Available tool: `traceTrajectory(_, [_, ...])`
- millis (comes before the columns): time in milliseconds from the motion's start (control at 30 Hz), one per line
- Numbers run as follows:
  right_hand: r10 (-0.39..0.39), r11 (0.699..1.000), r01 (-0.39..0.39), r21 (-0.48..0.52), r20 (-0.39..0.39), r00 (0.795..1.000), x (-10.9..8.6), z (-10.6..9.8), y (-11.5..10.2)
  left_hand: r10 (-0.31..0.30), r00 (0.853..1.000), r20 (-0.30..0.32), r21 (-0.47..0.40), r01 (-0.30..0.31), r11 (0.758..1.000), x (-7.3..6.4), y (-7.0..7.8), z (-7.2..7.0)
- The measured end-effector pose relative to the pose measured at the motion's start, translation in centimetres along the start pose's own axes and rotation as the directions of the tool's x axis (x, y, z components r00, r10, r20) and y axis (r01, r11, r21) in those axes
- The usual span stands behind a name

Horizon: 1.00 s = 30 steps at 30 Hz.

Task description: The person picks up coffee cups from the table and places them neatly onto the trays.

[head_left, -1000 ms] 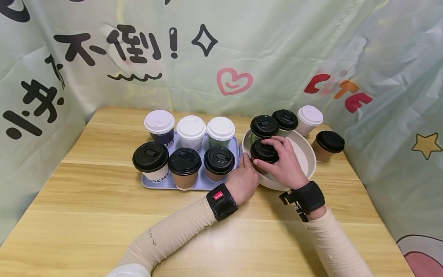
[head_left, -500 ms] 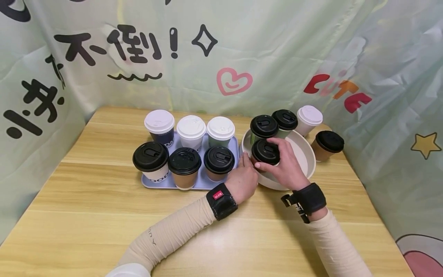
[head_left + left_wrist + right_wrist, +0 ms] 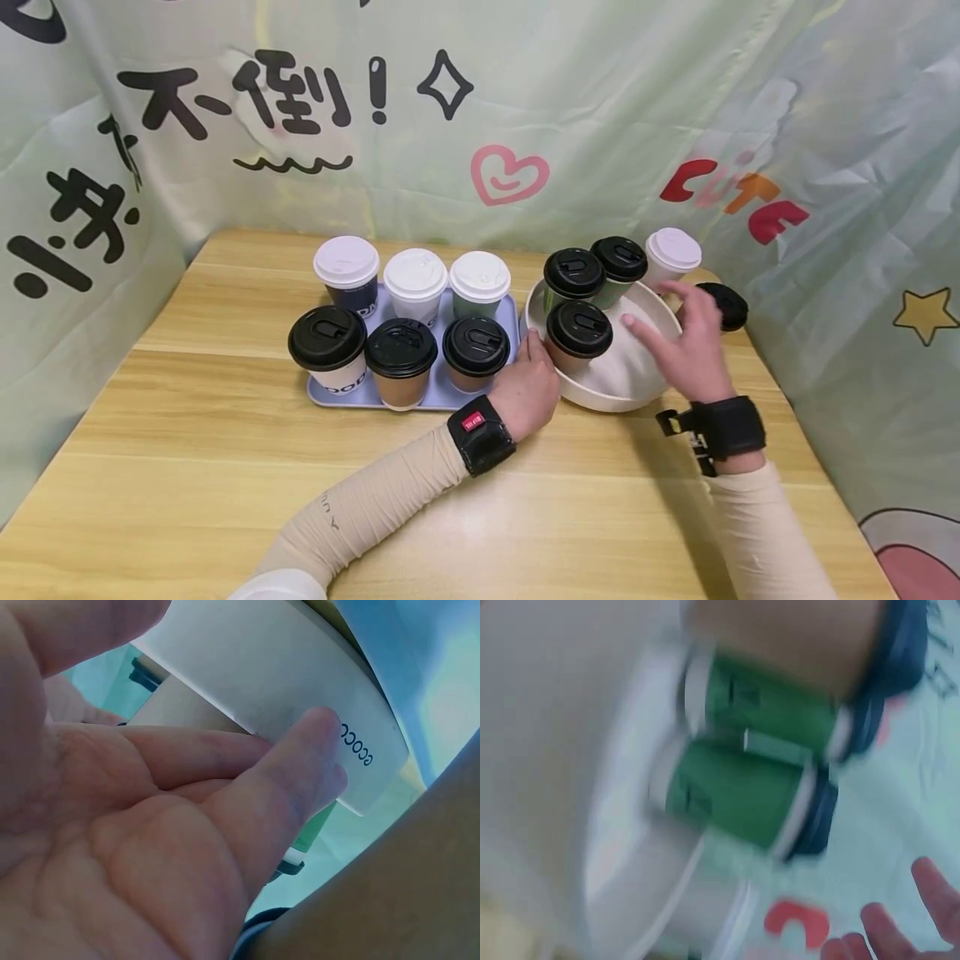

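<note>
A cream round tray (image 3: pixel 600 402) holds a brown cup with a black lid (image 3: pixel 580 329) and two green cups with black lids (image 3: pixel 573 273), all upright. My left hand (image 3: pixel 527 394) rests at the tray's left wall, its extended fingers against the lettered outside (image 3: pixel 255 667) in the left wrist view. Over the tray's right rim, my right hand (image 3: pixel 693 348) has thumb and fingers spread, with nothing held. Just beyond it stands another cup with a black lid (image 3: pixel 723 307), partly hidden by that hand. The right wrist view is blurred and shows the green cups (image 3: pixel 735 799) sideways.
To the left, a blue rectangular tray (image 3: pixel 390 403) carries two rows of lidded cups, white lids (image 3: pixel 415 275) behind and black lids (image 3: pixel 401 348) in front. One white-lidded cup (image 3: pixel 672 252) stands on the table behind the round tray. Printed cloth (image 3: pixel 600 125) encloses the table.
My right hand has let go of the brown cup in the round tray and moved right, toward the black-lidded cup outside it. My left hand has stayed in place.
</note>
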State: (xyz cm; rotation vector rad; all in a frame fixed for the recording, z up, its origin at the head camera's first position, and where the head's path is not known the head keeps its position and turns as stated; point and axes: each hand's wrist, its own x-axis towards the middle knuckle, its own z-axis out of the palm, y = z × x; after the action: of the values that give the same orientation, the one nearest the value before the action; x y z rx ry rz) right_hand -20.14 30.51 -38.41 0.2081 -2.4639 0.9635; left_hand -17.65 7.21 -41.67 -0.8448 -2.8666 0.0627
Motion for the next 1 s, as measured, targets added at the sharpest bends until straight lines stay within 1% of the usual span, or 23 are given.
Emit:
traceTrajectory(33, [-0.003,1.0,0.002,-0.022,-0.056,0.998,0.2,-0.7,0.4,0.002,1.0,0.001,0.006,-0.002,1.0,0.1,0.0,0.0])
traceTrajectory(100, [0.031,0.997,-0.042,-0.066,-0.15,0.988,0.6,-2.0,1.3,0.004,1.0,-0.002,0.021,-0.004,1.0,0.1,0.0,0.1])
traceTrajectory(167, [0.11,0.987,-0.132,-0.096,-0.204,0.973,0.8,-3.2,2.2,0.007,1.0,-0.002,0.032,-0.007,0.999,0.2,0.0,0.1])
traceTrajectory(200, [0.165,0.976,-0.191,-0.108,-0.214,0.963,0.9,-3.7,2.6,0.007,1.0,-0.002,0.033,-0.007,0.999,0.1,0.0,0.1])
traceTrajectory(267, [0.29,0.939,-0.319,-0.132,-0.2,0.936,0.9,-4.5,3.4,0.008,1.0,-0.003,0.033,-0.008,0.999,0.1,0.0,0.0])
traceTrajectory(333, [0.385,0.899,-0.411,-0.153,-0.171,0.907,1.0,-5.0,4.3,0.006,1.0,-0.005,0.03,-0.006,1.0,0.1,0.0,-0.1])
traceTrajectory(400, [0.455,0.863,-0.473,-0.179,-0.135,0.88,1.0,-5.1,5.3,0.002,1.0,-0.01,0.026,-0.002,1.0,0.0,0.0,-0.1])
traceTrajectory(433, [0.478,0.85,-0.493,-0.188,-0.119,0.87,1.0,-5.1,5.7,0.002,1.0,-0.013,0.028,-0.002,1.0,0.0,0.0,-0.1])
traceTrajectory(533, [0.532,0.82,-0.536,-0.2,-0.08,0.843,0.9,-4.9,6.9,-0.004,1.0,-0.018,0.021,0.004,1.0,0.0,0.0,0.0])
traceTrajectory(633, [0.557,0.808,-0.554,-0.203,-0.045,0.829,0.9,-4.7,7.8,-0.011,1.0,-0.013,0.002,0.011,1.0,0.0,0.0,0.1])
traceTrajectory(733, [0.559,0.809,-0.553,-0.199,-0.026,0.828,1.2,-4.5,8.4,-0.024,1.0,-0.004,-0.024,0.024,0.999,0.1,0.0,0.2])
traceTrajectory(867, [0.561,0.811,-0.554,-0.189,-0.022,0.828,1.8,-4.2,9.1,-0.037,0.999,0.009,-0.055,0.038,0.998,0.2,0.0,0.3])
traceTrajectory(1000, [0.565,0.809,-0.558,-0.184,-0.021,0.825,2.0,-3.8,9.7,-0.04,0.999,0.002,-0.07,0.04,0.997,0.2,0.0,0.3])
